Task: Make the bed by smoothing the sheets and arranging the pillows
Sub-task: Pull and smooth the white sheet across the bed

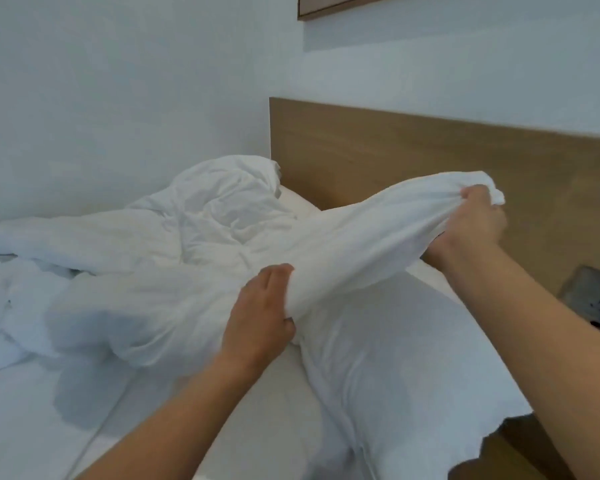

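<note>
Midway through making the bed, a person stretched the edge of a white duvet (361, 237) between both hands, lifting it clear of the pillow (395, 341) that lay beside the wooden headboard (413, 161).

The main risk, judged from how things lay, was the bunched fabric: most of the duvet was heaped in a crumpled mound against the wall (118, 81) on the far side, and a pull from the near edge alone could drag that mound across as a lump rather than spread it flat. A hard tug might also tear the gathered cloth out of the right hand, which held only a small wad near a corner. The lifted span hung just above the pillow and could catch it and shift it toward the mattress edge (where a dark, speckled object (593, 299), too blurred to identify, sat beyond the bed).

The right hand (471, 220) was clenched tight on a twisted bunch of duvet close to the headboard, fingers curled fully round it. The left hand (260, 313), lower and nearer the camera, pinched a fold between thumb and fingers, its grip closed but looser. A second pillow (295, 206) showed partly under the heap, and the bottom sheet (32, 427) lay fairly smooth in the foreground.
</note>
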The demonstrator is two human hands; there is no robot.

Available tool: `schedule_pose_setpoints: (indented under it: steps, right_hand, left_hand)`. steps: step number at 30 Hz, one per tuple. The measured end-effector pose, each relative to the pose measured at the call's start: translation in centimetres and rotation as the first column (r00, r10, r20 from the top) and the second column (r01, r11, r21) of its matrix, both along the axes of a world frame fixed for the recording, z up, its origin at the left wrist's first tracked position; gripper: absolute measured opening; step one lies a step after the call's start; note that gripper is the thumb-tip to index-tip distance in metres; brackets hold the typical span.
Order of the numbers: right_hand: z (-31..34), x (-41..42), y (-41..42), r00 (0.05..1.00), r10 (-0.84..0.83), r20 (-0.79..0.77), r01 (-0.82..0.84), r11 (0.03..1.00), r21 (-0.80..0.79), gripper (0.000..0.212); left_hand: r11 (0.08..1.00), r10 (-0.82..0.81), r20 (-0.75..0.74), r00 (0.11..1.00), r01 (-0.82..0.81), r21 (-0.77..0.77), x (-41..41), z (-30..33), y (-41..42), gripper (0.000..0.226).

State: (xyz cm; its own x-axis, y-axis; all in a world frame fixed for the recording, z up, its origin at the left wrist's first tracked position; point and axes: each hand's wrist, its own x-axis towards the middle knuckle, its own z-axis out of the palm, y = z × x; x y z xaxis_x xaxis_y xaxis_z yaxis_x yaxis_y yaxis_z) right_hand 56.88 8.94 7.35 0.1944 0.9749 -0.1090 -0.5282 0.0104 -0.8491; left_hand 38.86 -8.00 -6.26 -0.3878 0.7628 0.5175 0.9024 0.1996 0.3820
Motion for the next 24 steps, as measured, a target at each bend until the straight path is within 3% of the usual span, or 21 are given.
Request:
schedule_pose_setpoints:
  steps: [2, 4, 5, 6, 8, 11, 13, 15, 16, 18, 20, 21, 22, 24]
  right_hand:
    - [-0.1, 2.8, 2.0, 0.986, -0.122, 0.116, 0.125, 0.992, -0.016, 0.042]
    - [-3.4, 4.0, 2.8, 0.95, -0.07, 0.304, 0.118, 0.983, -0.144, 0.052]
    - [-5.8, 3.8, 2.4, 0.884, 0.005, 0.468, 0.115, 0.967, -0.228, 0.062]
    - [-8.1, 3.2, 1.3, 0.751, 0.097, 0.653, 0.114, 0.955, -0.273, 0.071]
    - [-12.1, 1.2, -1.8, 0.41, 0.174, 0.895, 0.032, 0.978, -0.205, 0.079]
    - [-16.2, -2.8, -6.9, -0.025, 0.081, 0.996, -0.374, 0.924, -0.084, 0.072]
    - [-18.0, -6.0, -10.7, -0.191, -0.088, 0.978, -0.61, 0.791, -0.048, 0.066]
    - [-19.0, -9.6, -14.1, -0.201, -0.202, 0.959, -0.752, 0.659, -0.019, 0.058]
    - [-19.3, -11.3, -15.7, -0.198, -0.211, 0.957, -0.8, 0.598, -0.034, 0.051]
    - [-19.2, -14.0, -18.7, -0.279, -0.107, 0.954, -0.817, 0.549, -0.178, 0.03]
    - [-19.0, -15.7, -20.5, -0.297, 0.237, 0.925, -0.749, 0.543, -0.38, 0.005]
    - [-18.8, -16.2, -21.1, -0.251, 0.456, 0.854, -0.713, 0.509, -0.482, 0.011]
    - [-19.1, -16.5, -21.2, -0.167, 0.654, 0.738, -0.688, 0.459, -0.562, 0.013]
    - [-18.8, -16.7, -21.0, -0.029, 0.876, 0.482, -0.597, 0.371, -0.711, 0.016]
  left_hand:
    - [0.99, -0.143, -0.094, 0.985, 0.142, -0.017, 2.4, 1.8, 2.9, 0.065]
    - [0.961, -0.183, -0.23, 0.956, 0.124, -0.247, 3.0, 0.3, 4.5, 0.064]
    - [0.914, -0.186, -0.256, 0.949, 0.071, -0.399, 2.9, -1.5, 4.6, 0.067]
    - [0.854, -0.187, -0.279, 0.942, 0.015, -0.521, 2.4, -3.3, 4.4, 0.071]
    - [0.793, -0.199, -0.303, 0.932, -0.029, -0.609, 1.3, -6.1, 3.0, 0.081]
    - [0.835, -0.172, -0.282, 0.944, -0.012, -0.55, -1.5, -8.4, -0.5, 0.083]
    - [0.898, -0.027, -0.27, 0.963, -0.095, -0.429, -4.7, -9.6, -3.9, 0.079]
    - [0.885, 0.259, -0.076, 0.963, -0.268, -0.381, -8.4, -10.2, -7.5, 0.073]
    - [0.845, 0.41, 0.082, 0.908, -0.345, -0.408, -9.8, -10.0, -8.9, 0.07]
    - [0.788, 0.613, 0.45, 0.649, -0.466, -0.403, -12.1, -9.2, -10.7, 0.065]
    - [0.755, 0.592, 0.7, 0.4, -0.579, -0.308, -13.9, -8.9, -11.5, 0.063]
    - [0.757, 0.523, 0.794, 0.309, -0.597, -0.267, -14.9, -9.3, -11.9, 0.065]
    - [0.784, 0.428, 0.879, 0.211, -0.571, -0.245, -15.7, -9.8, -12.1, 0.068]
    - [0.887, 0.299, 0.954, 0.025, -0.377, -0.268, -16.3, -10.3, -12.2, 0.065]
